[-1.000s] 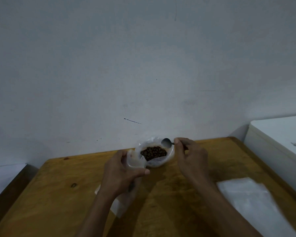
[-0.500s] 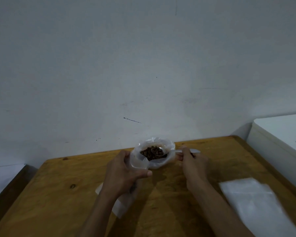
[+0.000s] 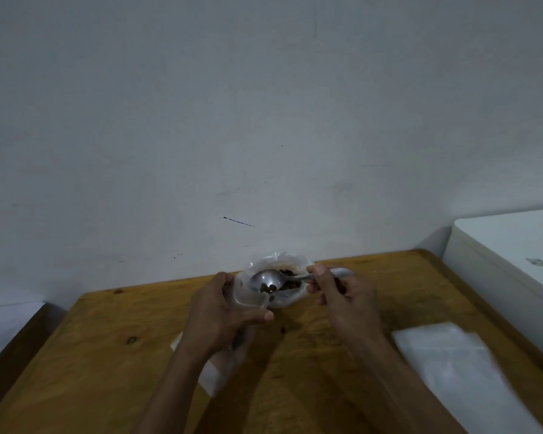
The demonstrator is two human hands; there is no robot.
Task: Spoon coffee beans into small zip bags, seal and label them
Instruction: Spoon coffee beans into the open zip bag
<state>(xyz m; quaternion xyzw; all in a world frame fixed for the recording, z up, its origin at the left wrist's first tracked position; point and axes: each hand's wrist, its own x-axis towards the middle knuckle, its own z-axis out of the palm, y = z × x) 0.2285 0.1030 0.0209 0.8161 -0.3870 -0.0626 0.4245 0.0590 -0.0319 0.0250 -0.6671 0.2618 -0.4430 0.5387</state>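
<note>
My left hand [image 3: 215,311] grips a small clear zip bag [image 3: 246,297], holding its mouth open; the bag's lower part hangs below the hand toward the table. My right hand [image 3: 345,299] pinches the handle of a metal spoon [image 3: 265,280]. The spoon's bowl carries a few coffee beans and sits over the small bag's mouth. Just behind stands a larger clear plastic bag [image 3: 290,296] of coffee beans [image 3: 287,272], near the table's far edge. One stray bean [image 3: 283,329] lies on the wood.
The wooden table [image 3: 107,355] ends at a white wall behind. A stack of clear zip bags [image 3: 461,368] lies at the right front. A white cabinet or appliance [image 3: 511,249] stands beyond the table's right edge.
The spoon went down into the bean bag, then came out leftward with beans to the small bag's mouth. My left hand kept hold of the small bag.
</note>
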